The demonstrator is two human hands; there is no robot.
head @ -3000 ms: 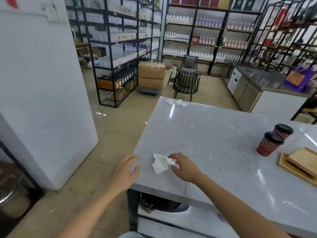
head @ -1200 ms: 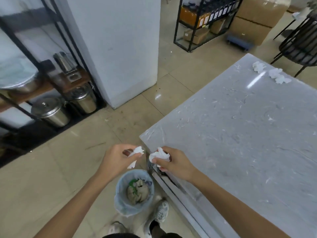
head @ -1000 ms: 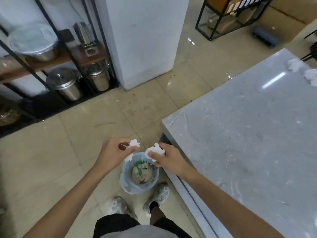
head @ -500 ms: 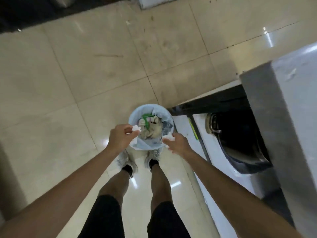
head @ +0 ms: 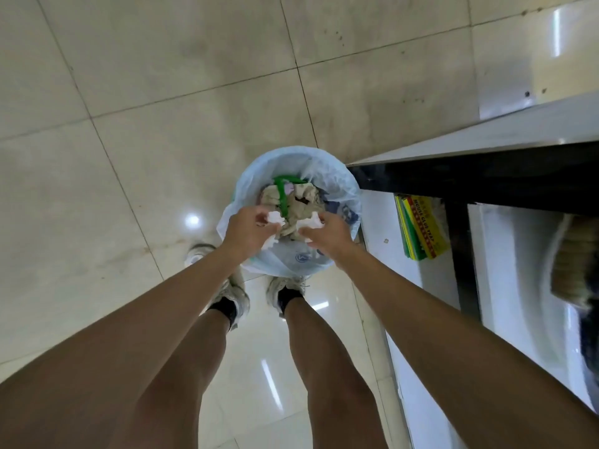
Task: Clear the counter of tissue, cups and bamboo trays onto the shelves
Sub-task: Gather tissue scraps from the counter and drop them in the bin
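Note:
I look straight down at a small waste bin (head: 340, 183) lined with a pale blue bag, standing on the floor by my feet. My left hand (head: 248, 233) holds a crumpled white tissue (head: 275, 218) over the bin's near rim. My right hand (head: 327, 236) grips a second white tissue wad (head: 311, 222) right beside it, also over the bin. The bin holds brown paper and a green strip. The cups and bamboo trays are out of view.
The counter's grey edge (head: 486, 134) and black frame (head: 486, 176) run along the right. A lower white shelf (head: 389, 228) carries a yellow-green box (head: 421, 226). Beige floor tiles (head: 129, 124) spread to the left and beyond the bin.
I turned from the counter and bent over the floor bin. Both hands, each holding tissue, dropped lower and now hover just above the bin's contents.

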